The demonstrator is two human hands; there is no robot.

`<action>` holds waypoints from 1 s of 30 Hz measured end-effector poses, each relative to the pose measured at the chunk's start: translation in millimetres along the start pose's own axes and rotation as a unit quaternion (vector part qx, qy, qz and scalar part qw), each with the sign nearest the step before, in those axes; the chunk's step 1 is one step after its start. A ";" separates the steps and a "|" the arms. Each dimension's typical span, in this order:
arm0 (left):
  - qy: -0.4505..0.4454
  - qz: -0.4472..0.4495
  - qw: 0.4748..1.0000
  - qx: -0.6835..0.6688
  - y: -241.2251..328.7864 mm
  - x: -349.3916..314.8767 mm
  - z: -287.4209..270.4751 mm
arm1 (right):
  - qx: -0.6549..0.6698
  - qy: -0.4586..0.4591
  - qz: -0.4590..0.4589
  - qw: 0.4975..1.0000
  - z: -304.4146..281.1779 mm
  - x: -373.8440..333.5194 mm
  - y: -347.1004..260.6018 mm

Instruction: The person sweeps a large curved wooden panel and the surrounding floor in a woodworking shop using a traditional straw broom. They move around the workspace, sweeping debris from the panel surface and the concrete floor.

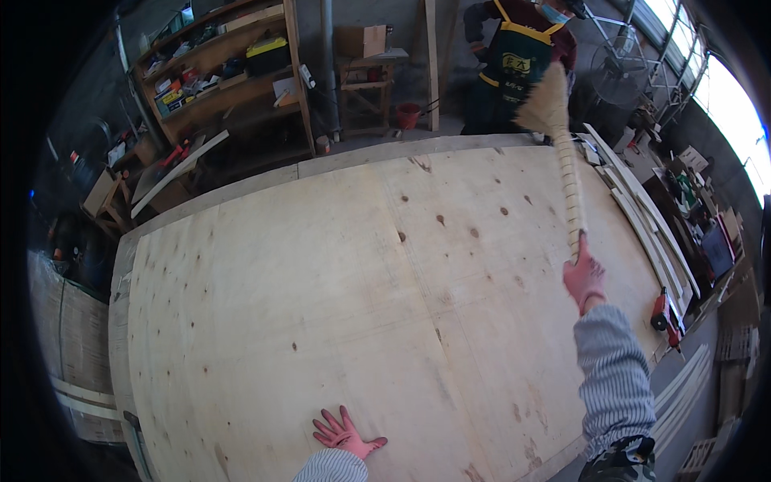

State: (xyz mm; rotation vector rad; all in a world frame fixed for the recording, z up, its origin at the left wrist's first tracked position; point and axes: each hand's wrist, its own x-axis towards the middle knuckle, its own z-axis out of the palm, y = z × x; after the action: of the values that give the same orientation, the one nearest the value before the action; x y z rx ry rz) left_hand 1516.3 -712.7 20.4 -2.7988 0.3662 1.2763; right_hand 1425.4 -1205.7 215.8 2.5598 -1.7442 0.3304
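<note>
A large pale plywood sheet (321,265) with knots lies across the worktable in front of me. My left hand (344,435), in a pink glove with dark fingertips, rests flat on its near part with the fingers spread. In my right hand (586,279), also pink-gloved, is the end of the wrapped handle of a straw hand broom (569,181). The fingers are closed round that handle. The broom points away from me, and its flared bristles (548,103) appear over the far right edge of the sheet.
A person in a dark apron (516,68) stands beyond the far edge. Long wood strips (642,217) and a red-and-black tool (663,312) lie along the right side. Wooden shelves (221,72) with boxes stand at the back left, near a red bucket (408,116). Wrapped stacks (80,329) stand at left.
</note>
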 end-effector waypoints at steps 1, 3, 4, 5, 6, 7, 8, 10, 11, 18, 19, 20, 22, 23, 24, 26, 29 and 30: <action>0.004 0.001 1.000 -0.002 0.3 1.6 0.8 | -0.046 -0.017 0.018 0.999 1.5 25.1 4.6; 0.010 0.000 1.000 -0.002 -0.2 4.6 4.2 | -0.088 0.008 0.021 0.996 3.9 67.3 5.8; 0.018 0.007 1.000 -0.002 -0.2 5.8 6.6 | -0.126 0.003 0.028 0.992 5.8 83.0 2.7; 0.027 0.010 1.000 -0.005 -1.1 6.4 8.3 | -0.151 0.004 0.026 0.988 9.4 95.3 -3.4; 0.019 0.001 1.000 -0.008 -2.5 6.7 9.7 | -0.175 0.005 0.020 0.984 14.7 103.7 -10.3; 0.031 0.007 0.999 -0.007 -3.8 7.5 10.8 | -0.172 -0.005 0.005 0.985 21.8 108.7 -19.2; 0.023 0.005 1.000 -0.006 -4.0 7.9 12.3 | -0.173 -0.016 -0.010 0.985 30.5 110.3 -28.5; 0.014 0.007 1.000 -0.006 -5.2 8.2 13.9 | -0.197 -0.044 -0.045 0.978 49.2 105.2 -47.7; 0.020 0.010 1.000 -0.008 -5.3 8.2 14.1 | -0.214 -0.056 -0.066 0.973 57.1 98.7 -56.4; 0.012 0.021 0.999 -0.024 -4.2 2.6 5.4 | -0.120 -0.118 -0.202 0.965 10.7 14.3 -117.5; 0.023 0.027 0.999 -0.016 -3.7 0.4 3.0 | -0.053 -0.129 -0.212 0.967 -9.7 -1.1 -129.0; 0.021 0.026 0.999 -0.013 -3.9 -1.9 0.3 | 0.014 -0.141 -0.226 0.964 -30.6 -17.7 -141.0; 0.015 0.023 0.999 -0.015 -4.9 -8.4 -3.3 | 0.101 -0.200 -0.232 0.946 -70.2 -51.7 -167.1; 0.016 0.026 0.999 -0.016 -6.1 -10.7 -5.1 | 0.122 -0.243 -0.222 0.937 -87.4 -68.4 -180.5; 0.025 0.029 0.999 -0.012 -7.7 -12.1 -6.1 | 0.147 -0.274 -0.205 0.928 -101.2 -85.4 -194.5; 0.033 0.060 0.997 -0.045 -16.8 -14.0 -5.4 | 0.162 -0.296 -0.248 0.908 -120.6 -118.3 -222.7; 0.060 0.147 0.979 -0.131 -47.6 -15.7 7.2 | 0.214 -0.336 -0.280 0.873 -130.9 -168.1 -266.9; 0.075 0.201 0.956 -0.198 -66.5 -15.9 14.0 | 0.248 -0.353 -0.289 0.855 -130.8 -185.2 -283.4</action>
State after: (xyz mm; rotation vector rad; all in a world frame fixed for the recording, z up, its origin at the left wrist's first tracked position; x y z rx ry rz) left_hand 1511.3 -643.1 19.2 -3.2953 0.8093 1.3342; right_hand 1601.2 -911.8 336.1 3.7594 -0.9124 -0.2677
